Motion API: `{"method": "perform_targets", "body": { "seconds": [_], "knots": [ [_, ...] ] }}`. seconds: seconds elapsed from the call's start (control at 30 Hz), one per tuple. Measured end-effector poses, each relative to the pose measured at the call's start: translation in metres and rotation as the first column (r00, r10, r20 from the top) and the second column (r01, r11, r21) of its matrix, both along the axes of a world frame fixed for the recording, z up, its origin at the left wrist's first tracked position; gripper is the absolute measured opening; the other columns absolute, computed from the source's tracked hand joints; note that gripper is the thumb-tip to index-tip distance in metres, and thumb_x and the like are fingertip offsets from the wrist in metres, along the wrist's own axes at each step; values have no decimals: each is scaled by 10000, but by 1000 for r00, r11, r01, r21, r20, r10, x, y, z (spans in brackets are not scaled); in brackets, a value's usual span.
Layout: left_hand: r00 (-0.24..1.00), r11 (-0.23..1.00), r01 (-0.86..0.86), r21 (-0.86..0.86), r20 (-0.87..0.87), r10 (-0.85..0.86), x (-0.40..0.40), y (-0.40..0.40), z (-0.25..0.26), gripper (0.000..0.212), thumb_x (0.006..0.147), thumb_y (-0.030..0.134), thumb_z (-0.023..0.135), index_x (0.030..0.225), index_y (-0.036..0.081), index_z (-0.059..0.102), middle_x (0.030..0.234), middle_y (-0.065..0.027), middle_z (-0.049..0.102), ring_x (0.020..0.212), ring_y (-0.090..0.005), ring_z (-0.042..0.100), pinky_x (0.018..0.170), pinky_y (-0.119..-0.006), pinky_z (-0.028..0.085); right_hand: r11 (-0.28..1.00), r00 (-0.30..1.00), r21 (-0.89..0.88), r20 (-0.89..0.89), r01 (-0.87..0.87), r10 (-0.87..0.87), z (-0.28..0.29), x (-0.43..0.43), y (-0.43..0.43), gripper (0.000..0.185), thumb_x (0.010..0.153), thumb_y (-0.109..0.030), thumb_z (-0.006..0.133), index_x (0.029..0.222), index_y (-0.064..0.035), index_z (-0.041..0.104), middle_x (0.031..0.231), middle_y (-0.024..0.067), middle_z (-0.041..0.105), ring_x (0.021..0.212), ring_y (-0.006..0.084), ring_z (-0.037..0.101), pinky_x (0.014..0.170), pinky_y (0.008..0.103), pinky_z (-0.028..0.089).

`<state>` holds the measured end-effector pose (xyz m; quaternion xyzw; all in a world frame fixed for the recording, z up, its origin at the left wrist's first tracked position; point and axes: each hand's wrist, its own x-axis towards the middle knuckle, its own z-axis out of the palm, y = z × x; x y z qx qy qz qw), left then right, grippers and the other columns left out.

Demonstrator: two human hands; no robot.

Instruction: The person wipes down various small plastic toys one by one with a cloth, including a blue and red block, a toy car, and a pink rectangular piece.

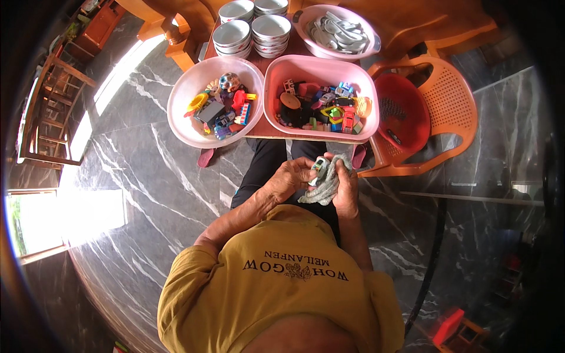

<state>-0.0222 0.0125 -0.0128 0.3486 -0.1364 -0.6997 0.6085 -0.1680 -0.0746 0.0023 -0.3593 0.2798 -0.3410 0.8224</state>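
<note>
Above my lap, my left hand (292,177) grips a small white toy car (320,167) by its near side. My right hand (345,187) holds a grey-green cloth (325,187) bunched against the toy's other side, and the cloth hangs down below it. Part of the toy is hidden by fingers and cloth. Beyond my hands, a pink rectangular basin (322,132) on a reddish table contains several toy cars, blocks and other toys. To its left, a pale round basin (181,119) holds more plastic toys and a patterned ball (229,82).
Stacked white bowls (231,35) stand at the table's back left, with a pink colander-like basin (304,39) of white spoons beside them. At right, an orange plastic chair (450,97) carries a red basin (410,88). Dark marble-patterned floor (154,189) surrounds me.
</note>
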Motion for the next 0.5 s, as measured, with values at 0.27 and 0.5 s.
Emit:
{"method": "perform_targets", "body": {
  "seconds": [0.27,0.5],
  "knots": [
    [965,966,-256,-50,-68,252,5,-5,-13,245,832,104,671,1041,53,554,990,-44,638,920,-157,607,831,-329,494,963,985,-257,-169,-78,35,17,5,10,389,859,-145,627,1203,3,521,1072,58,569,865,94,538,725,223,462],
    [970,969,-237,-71,37,240,-4,-5,-8,216,808,100,696,989,50,588,986,-24,641,923,-129,585,871,-295,450,978,975,-199,-198,56,-96,-1,13,22,150,838,-78,655,966,-24,598,793,-11,594,675,57,529,596,204,442]
  ]
}}
